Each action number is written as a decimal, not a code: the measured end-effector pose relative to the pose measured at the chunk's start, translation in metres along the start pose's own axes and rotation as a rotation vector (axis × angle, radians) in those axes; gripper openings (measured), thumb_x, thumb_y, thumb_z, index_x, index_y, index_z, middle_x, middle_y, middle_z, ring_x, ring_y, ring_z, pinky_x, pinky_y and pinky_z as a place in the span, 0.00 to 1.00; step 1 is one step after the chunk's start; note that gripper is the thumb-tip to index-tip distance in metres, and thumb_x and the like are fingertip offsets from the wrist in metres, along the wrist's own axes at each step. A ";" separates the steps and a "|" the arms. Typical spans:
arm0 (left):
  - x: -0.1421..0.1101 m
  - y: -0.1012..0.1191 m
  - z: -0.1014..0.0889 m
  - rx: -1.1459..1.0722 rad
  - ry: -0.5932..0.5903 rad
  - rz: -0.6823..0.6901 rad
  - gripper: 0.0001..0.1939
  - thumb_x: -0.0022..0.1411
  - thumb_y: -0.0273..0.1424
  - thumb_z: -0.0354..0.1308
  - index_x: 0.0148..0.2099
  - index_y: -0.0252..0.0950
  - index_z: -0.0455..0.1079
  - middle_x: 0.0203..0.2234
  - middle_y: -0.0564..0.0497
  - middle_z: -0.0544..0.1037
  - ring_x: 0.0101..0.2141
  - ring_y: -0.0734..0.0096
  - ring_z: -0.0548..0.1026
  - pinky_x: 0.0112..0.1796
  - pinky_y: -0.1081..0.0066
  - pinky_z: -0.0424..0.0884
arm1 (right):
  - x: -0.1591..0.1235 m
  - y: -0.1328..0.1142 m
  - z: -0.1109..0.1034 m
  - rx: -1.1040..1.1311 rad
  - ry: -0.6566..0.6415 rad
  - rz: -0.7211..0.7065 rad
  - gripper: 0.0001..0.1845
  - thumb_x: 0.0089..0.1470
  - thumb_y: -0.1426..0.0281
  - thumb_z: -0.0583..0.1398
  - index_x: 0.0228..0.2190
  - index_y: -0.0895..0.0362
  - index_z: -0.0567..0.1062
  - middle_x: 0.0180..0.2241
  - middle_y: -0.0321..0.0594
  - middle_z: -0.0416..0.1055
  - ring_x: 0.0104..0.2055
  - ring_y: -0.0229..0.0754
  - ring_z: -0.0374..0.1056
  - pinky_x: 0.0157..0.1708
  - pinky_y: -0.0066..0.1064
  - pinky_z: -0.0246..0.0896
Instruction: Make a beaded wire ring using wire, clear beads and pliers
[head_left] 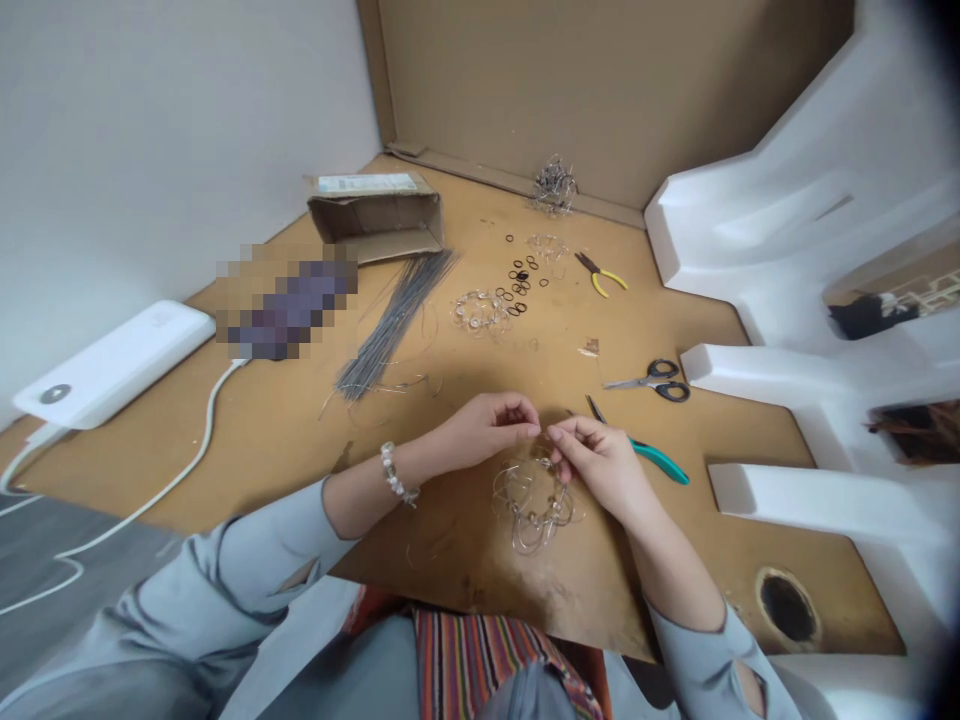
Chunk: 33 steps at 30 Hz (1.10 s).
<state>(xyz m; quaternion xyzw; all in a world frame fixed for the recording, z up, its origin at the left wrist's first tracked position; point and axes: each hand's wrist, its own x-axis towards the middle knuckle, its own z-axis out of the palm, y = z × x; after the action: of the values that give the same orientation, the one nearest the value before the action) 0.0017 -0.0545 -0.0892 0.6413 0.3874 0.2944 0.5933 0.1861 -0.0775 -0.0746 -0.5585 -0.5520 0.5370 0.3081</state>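
Note:
My left hand [499,430] pinches thumb and forefinger together over the table; what sits between the tips is too fine to make out. Almost meeting it, my right hand [596,460] is also closed in a pinch, its lower fingers curled at the upper right edge of a wire ring [532,515]. This ring is a circle of thin silvery wire loops with small beads or joints, just below both hands. Beside my right hand lie teal-handled pliers [660,462], partly hidden by it.
Scissors [652,382], yellow-handled pliers [600,275] and several dark small rings [519,285] lie beyond my hands. Another wire ring [480,312], a bundle of grey wires [394,325], an open cardboard box [375,215] and a white power bank [112,365] are leftward. White foam [795,490] borders the right.

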 end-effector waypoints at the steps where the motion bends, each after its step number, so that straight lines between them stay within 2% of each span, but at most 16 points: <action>1: -0.002 0.002 -0.002 0.077 0.007 -0.001 0.11 0.57 0.37 0.56 0.35 0.33 0.67 0.27 0.52 0.72 0.29 0.74 0.68 0.31 0.74 0.63 | 0.000 0.001 -0.001 0.018 0.039 0.014 0.18 0.46 0.55 0.61 0.23 0.59 0.71 0.17 0.33 0.68 0.15 0.31 0.61 0.17 0.24 0.58; 4: -0.009 0.006 -0.010 0.317 -0.031 -0.051 0.13 0.55 0.40 0.58 0.36 0.34 0.68 0.27 0.52 0.73 0.27 0.73 0.69 0.28 0.74 0.62 | 0.001 0.002 -0.005 0.094 0.131 0.041 0.19 0.44 0.54 0.63 0.22 0.59 0.71 0.17 0.35 0.69 0.17 0.33 0.65 0.19 0.24 0.61; 6: -0.011 0.007 -0.014 0.413 -0.074 -0.077 0.11 0.54 0.38 0.58 0.34 0.35 0.68 0.26 0.53 0.74 0.26 0.73 0.69 0.26 0.75 0.61 | 0.002 0.002 -0.007 0.135 0.170 0.047 0.19 0.43 0.55 0.64 0.22 0.59 0.71 0.18 0.36 0.70 0.18 0.34 0.67 0.20 0.24 0.62; 12: -0.010 0.004 -0.013 0.514 -0.089 -0.050 0.07 0.54 0.31 0.54 0.27 0.34 0.68 0.21 0.54 0.71 0.22 0.75 0.66 0.24 0.75 0.57 | 0.001 0.001 -0.008 0.106 0.188 0.016 0.17 0.44 0.56 0.64 0.25 0.59 0.72 0.18 0.33 0.68 0.18 0.33 0.65 0.21 0.24 0.61; 16: -0.009 0.005 -0.008 0.526 -0.005 -0.066 0.06 0.55 0.30 0.51 0.27 0.35 0.65 0.20 0.55 0.70 0.22 0.75 0.65 0.24 0.75 0.56 | -0.001 0.000 -0.007 -0.024 0.157 -0.065 0.15 0.47 0.58 0.61 0.24 0.58 0.72 0.15 0.32 0.65 0.17 0.32 0.60 0.20 0.25 0.57; 20: -0.009 0.007 -0.003 0.533 0.071 -0.075 0.08 0.59 0.32 0.49 0.30 0.35 0.65 0.23 0.54 0.71 0.24 0.74 0.65 0.25 0.74 0.57 | -0.003 0.003 -0.006 -0.146 0.125 -0.145 0.12 0.48 0.61 0.60 0.23 0.58 0.72 0.15 0.29 0.59 0.17 0.31 0.53 0.17 0.24 0.51; 24: -0.008 0.005 0.000 0.565 0.117 -0.045 0.08 0.61 0.34 0.48 0.32 0.36 0.64 0.23 0.54 0.70 0.24 0.74 0.65 0.26 0.74 0.57 | -0.004 0.007 -0.003 -0.299 0.128 -0.251 0.10 0.50 0.64 0.59 0.23 0.57 0.73 0.18 0.32 0.62 0.20 0.33 0.56 0.20 0.25 0.54; 29: -0.006 -0.002 0.004 0.470 0.197 -0.001 0.08 0.62 0.32 0.48 0.32 0.35 0.62 0.24 0.53 0.69 0.25 0.74 0.64 0.27 0.73 0.59 | -0.005 0.010 0.000 -0.512 0.121 -0.430 0.09 0.53 0.66 0.57 0.26 0.56 0.74 0.19 0.34 0.64 0.23 0.35 0.60 0.25 0.26 0.56; 33: -0.003 -0.004 0.007 0.152 0.249 -0.018 0.09 0.62 0.33 0.49 0.32 0.34 0.63 0.26 0.53 0.71 0.27 0.74 0.67 0.30 0.73 0.63 | -0.006 0.011 0.004 -0.494 0.095 -0.391 0.08 0.54 0.67 0.57 0.28 0.56 0.73 0.18 0.32 0.63 0.20 0.33 0.58 0.22 0.25 0.54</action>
<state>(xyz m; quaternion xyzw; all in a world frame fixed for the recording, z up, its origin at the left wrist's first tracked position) 0.0052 -0.0603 -0.0935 0.6393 0.4852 0.3360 0.4929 0.1871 -0.0864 -0.0846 -0.5243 -0.7476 0.2907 0.2860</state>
